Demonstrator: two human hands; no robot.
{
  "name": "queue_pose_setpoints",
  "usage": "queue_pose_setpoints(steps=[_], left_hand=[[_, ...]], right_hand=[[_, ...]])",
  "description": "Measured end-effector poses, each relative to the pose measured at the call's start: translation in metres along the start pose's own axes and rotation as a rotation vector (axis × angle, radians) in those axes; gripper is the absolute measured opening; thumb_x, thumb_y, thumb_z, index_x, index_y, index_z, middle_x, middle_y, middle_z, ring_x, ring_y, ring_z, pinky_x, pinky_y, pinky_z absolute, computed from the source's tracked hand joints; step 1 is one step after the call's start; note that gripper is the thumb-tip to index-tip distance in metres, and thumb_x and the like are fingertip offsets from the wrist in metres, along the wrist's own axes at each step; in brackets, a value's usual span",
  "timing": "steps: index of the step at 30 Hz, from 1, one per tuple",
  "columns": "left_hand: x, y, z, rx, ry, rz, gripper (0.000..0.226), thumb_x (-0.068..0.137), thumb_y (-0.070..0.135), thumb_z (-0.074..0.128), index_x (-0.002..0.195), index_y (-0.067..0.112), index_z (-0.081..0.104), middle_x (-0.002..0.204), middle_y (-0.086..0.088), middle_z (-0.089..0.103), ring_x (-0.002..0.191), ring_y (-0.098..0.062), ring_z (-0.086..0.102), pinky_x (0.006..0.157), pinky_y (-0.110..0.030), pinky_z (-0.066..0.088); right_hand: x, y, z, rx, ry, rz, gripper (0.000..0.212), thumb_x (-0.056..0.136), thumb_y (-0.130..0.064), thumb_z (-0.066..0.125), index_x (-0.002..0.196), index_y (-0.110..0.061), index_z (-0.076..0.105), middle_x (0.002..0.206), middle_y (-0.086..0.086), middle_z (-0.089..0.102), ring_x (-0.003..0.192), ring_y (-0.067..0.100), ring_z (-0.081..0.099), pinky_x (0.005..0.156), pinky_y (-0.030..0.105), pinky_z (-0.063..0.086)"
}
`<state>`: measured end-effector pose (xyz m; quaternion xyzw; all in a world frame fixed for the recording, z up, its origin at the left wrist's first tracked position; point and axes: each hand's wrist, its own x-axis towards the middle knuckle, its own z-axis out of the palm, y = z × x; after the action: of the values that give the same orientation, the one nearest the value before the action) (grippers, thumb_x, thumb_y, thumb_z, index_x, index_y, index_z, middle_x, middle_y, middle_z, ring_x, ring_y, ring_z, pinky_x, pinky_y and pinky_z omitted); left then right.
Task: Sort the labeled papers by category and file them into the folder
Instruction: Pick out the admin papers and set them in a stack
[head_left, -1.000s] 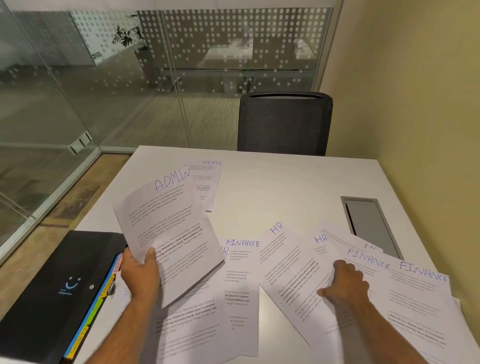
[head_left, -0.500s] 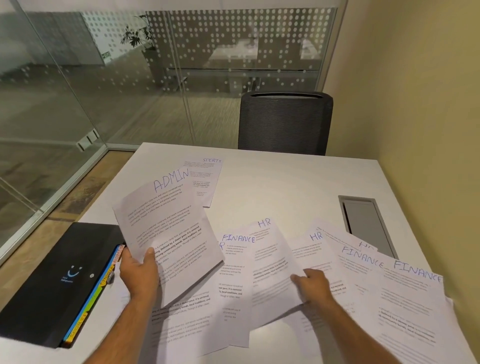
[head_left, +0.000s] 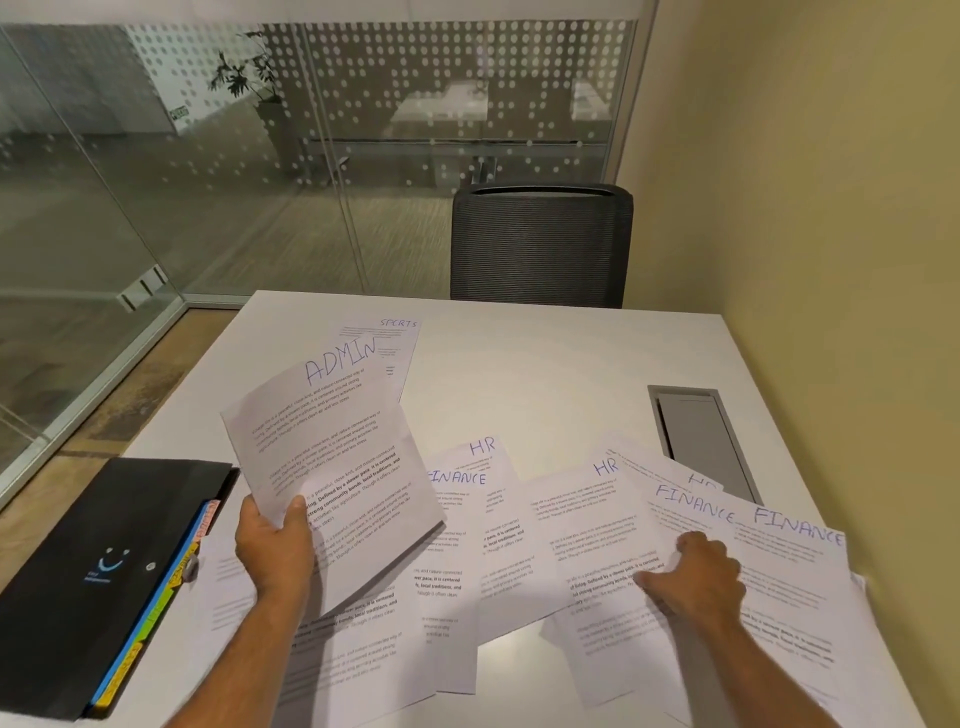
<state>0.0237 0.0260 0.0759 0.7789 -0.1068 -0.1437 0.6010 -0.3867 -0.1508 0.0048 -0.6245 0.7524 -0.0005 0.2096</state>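
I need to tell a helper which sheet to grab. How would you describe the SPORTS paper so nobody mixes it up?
Start at the white table and look to its far left part, toward the black chair. The SPORTS paper lies flat there, partly hidden behind the ADMIN sheets held in the left hand; it alone sits apart from the spread.

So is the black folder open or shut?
Shut. The black folder lies flat on the table, cover down, only coloured tabs showing along its edge.

You hold the ADMIN sheet (head_left: 332, 467) tilted up. HR and FINANCE papers (head_left: 587, 530) overlap flat on the counter. The black folder (head_left: 98, 571) lies closed to their left.
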Motion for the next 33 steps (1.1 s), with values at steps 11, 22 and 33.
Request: queue_pose_setpoints(steps=[11, 22, 33], left_hand=[[-0.002, 0.0, 0.017, -0.008, -0.011, 0.035, 0.039, 0.094, 0.008, 0.065, 0.13, 0.016, 0.051, 0.125, -0.014, 0.059, 0.106, -0.027, 0.057, 0.092, -0.052, 0.054], [-0.001, -0.004, 0.029, 0.003, -0.03, 0.057, 0.039, 0.093, 0.004, 0.064, 0.13, 0.009, 0.053, 0.125, -0.018, 0.061, 0.109, -0.031, 0.059, 0.093, -0.046, 0.053], [0.002, -0.008, 0.036, 0.009, -0.064, 0.06, 0.04, 0.093, 0.007, 0.066, 0.13, 0.015, 0.052, 0.127, -0.016, 0.06, 0.111, -0.032, 0.059, 0.092, -0.051, 0.054]], right_hand=[[0.011, 0.0, -0.004, 0.07, -0.131, 0.07, 0.038, 0.062, -0.038, 0.087, 0.081, -0.021, 0.059, 0.082, -0.003, 0.067, 0.082, 0.019, 0.062, 0.079, 0.033, 0.049], [-0.023, -0.06, 0.044, 0.671, -0.254, -0.035, 0.045, 0.086, -0.03, 0.069, 0.051, -0.019, 0.042, 0.049, 0.0, 0.042, 0.052, 0.015, 0.04, 0.057, 0.027, 0.032], [0.002, 0.014, -0.003, 0.15, 0.031, 0.389, 0.098, 0.059, -0.053, 0.089, 0.131, -0.006, 0.042, 0.128, 0.021, 0.047, 0.116, 0.04, 0.048, 0.092, 0.049, 0.045]])
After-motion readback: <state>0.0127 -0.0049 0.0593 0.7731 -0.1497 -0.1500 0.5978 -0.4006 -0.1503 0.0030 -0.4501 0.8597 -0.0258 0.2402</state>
